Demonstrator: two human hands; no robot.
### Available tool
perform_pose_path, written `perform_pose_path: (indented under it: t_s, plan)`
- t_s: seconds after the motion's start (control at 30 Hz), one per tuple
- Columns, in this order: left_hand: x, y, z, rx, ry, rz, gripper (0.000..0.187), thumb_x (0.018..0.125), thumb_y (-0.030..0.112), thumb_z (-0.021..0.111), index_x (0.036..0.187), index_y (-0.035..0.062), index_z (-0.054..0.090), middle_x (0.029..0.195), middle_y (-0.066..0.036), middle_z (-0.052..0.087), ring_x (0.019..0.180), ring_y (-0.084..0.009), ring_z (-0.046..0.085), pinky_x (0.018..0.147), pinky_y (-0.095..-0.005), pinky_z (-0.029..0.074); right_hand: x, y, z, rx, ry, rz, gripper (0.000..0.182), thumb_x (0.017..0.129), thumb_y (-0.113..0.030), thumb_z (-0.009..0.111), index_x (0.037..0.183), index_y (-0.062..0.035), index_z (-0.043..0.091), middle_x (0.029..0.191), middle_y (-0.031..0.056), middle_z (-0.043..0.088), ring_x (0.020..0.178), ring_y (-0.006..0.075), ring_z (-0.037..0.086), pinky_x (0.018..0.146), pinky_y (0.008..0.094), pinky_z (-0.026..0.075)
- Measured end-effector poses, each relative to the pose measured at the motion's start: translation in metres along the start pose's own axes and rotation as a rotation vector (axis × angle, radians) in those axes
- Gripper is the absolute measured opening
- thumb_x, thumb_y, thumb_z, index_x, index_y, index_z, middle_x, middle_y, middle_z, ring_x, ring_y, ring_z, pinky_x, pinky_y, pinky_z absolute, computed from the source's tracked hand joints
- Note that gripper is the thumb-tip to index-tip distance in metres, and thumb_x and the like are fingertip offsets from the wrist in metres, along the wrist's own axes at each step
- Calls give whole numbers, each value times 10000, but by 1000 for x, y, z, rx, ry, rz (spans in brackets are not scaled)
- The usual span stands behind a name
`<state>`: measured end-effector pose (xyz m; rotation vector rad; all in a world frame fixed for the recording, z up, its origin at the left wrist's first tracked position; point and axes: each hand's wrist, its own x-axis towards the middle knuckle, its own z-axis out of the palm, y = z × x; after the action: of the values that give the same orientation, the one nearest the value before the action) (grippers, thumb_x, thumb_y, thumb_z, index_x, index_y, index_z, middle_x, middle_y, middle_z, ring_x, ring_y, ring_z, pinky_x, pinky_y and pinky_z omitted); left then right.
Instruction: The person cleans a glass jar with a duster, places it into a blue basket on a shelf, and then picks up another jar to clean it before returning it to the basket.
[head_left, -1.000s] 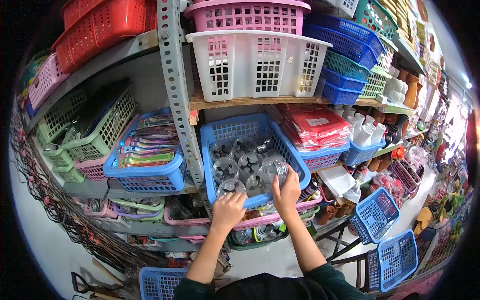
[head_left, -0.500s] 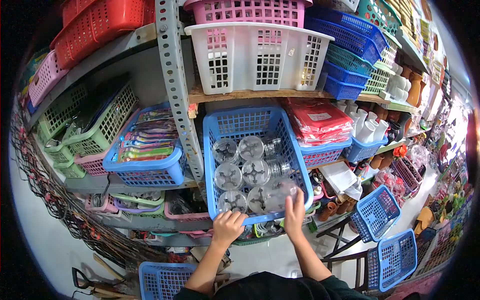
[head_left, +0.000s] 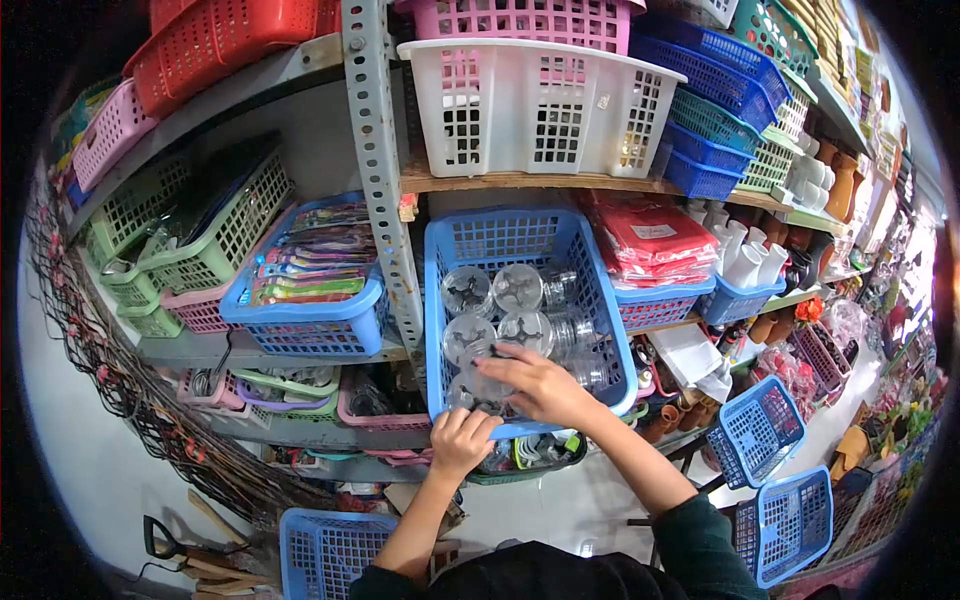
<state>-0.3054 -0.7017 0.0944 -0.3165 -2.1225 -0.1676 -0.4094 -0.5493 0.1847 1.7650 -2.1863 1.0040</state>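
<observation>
A blue basket (head_left: 532,226) stands on the shelf in front of me, holding several clear plastic containers (head_left: 524,333) with dark star-like marks on top. My left hand (head_left: 463,440) is curled over the basket's front rim near its left corner. Over the front row of containers reaches my right hand (head_left: 535,383), palm down, with its fingers spread toward the left and touching or hovering just above a container. Whether those fingertips grip it is hard to see. More clear containers lie on their sides along the basket's right part.
Left of a metal post (head_left: 380,170) is a basket of colourful packets (head_left: 310,270). Red packaged items (head_left: 645,235) fill a basket on the right. A white basket (head_left: 540,110) sits above. Two blue baskets (head_left: 757,430) stand low at the right.
My right hand has moved left from the basket's front right corner to over the front containers. The clear container beside it there is gone from that corner. The view has shifted slightly.
</observation>
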Motion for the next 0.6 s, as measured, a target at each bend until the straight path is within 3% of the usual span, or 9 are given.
perform_pose_path:
  t_s: [0.07, 0.13, 0.27, 0.33, 0.4, 0.47, 0.53, 0.57, 0.6]
  plan:
    - [-4, -1, -1, 33, 67, -14, 267, 582, 161, 747, 792, 163, 583, 783, 21, 531, 712, -195, 511, 629, -345, 394, 7, 7, 10, -198, -97, -191, 531, 696, -49, 643, 1213, -96, 533, 1304, 13, 506, 1241, 324, 413, 1023, 445, 358]
    - [-8, -4, 5, 43, 135, -15, 346, 580, 168, 760, 851, 165, 545, 853, -1, 523, 766, -217, 508, 684, -382, 400, 11, 6, 13, -189, -134, -211, 482, 689, -33, 636, 1163, -101, 579, 1304, 46, 505, 1270, 320, 385, 1035, 449, 346]
    - [0, -7, 4, 4, 281, -20, 489, 589, 169, 775, 952, 162, 448, 967, -56, 501, 966, -273, 515, 834, -488, 407, 11, 11, 17, 44, -207, -257, 401, 723, -9, 581, 1118, -72, 612, 1281, 107, 517, 1290, 322, 365, 1036, 455, 342]
    - [3, -9, 1, -18, 262, -25, 495, 598, 165, 765, 979, 155, 450, 1011, -66, 514, 1026, -288, 512, 866, -479, 409, 5, 13, 15, 122, -217, -272, 373, 744, -12, 564, 1111, -55, 615, 1261, 129, 530, 1286, 325, 372, 1034, 453, 343]
    - [6, -9, -1, -42, 240, -26, 503, 606, 160, 756, 1006, 149, 451, 1055, -76, 527, 1085, -304, 508, 899, -470, 410, -1, 12, 9, 423, -260, -65, 341, 796, -33, 530, 1131, -20, 593, 1212, 155, 562, 1260, 328, 409, 1020, 423, 359]
    - [12, -5, -3, -124, 171, -162, 493, 608, 133, 701, 1078, 148, 552, 1186, -65, 547, 1114, -284, 514, 904, -418, 422, -8, -1, 3, 443, -176, -15, 279, 845, -84, 519, 1098, 7, 593, 1107, 176, 602, 1148, 339, 507, 957, 423, 399]
    - [17, -11, -10, -81, 72, -125, 502, 591, 128, 688, 1081, 142, 585, 1185, -50, 564, 1097, -268, 527, 900, -399, 429, -19, -13, 2, 265, -1, 242, 226, 863, -104, 514, 1037, 9, 604, 1022, 171, 618, 1009, 338, 564, 883, 437, 419]
    - [20, -13, -13, -41, -30, -86, 515, 574, 122, 675, 1085, 137, 618, 1185, -36, 582, 1080, -252, 540, 897, -379, 435, -26, -20, 10, 79, 180, 211, 163, 850, -144, 544, 913, -9, 610, 873, 127, 617, 837, 307, 577, 764, 429, 421]
    - [22, -14, -13, -41, -31, -87, 515, 574, 122, 675, 1085, 137, 618, 1185, -36, 582, 1080, -252, 540, 897, -379, 435, -32, -26, 14, 79, 180, 212, 163, 850, -144, 544, 913, -9, 610, 873, 127, 617, 837, 307, 577, 764, 429, 421]
